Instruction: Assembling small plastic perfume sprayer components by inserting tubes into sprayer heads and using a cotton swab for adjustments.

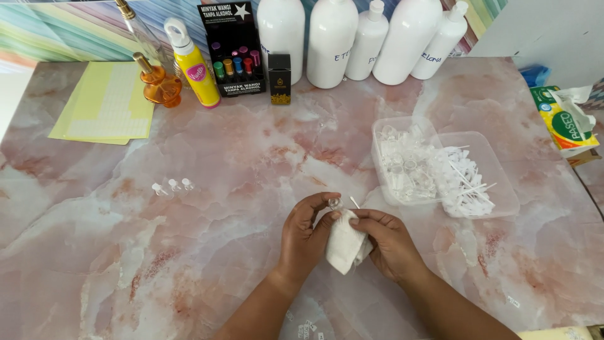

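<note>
My left hand (305, 236) pinches a tiny clear glass vial (335, 203) by its top, held upright just above the table. My right hand (390, 242) grips a crumpled white cloth (345, 247) that is pressed against the vial from below and from the right. A thin white stick (355, 202) pokes up beside the vial, between the two hands. Both hands sit close together near the front middle of the pink marble tabletop (239, 164).
Two clear plastic tubs (484, 148) at the right hold several small vials and white sprayer caps. Three tiny capped vials (171, 186) lie at the left. Big white bottles (330, 41), a yellow spray can (194, 63), an amber bottle (158, 84), a black display box, yellow sheets (107, 104) and a tissue pack (566, 119) line the back.
</note>
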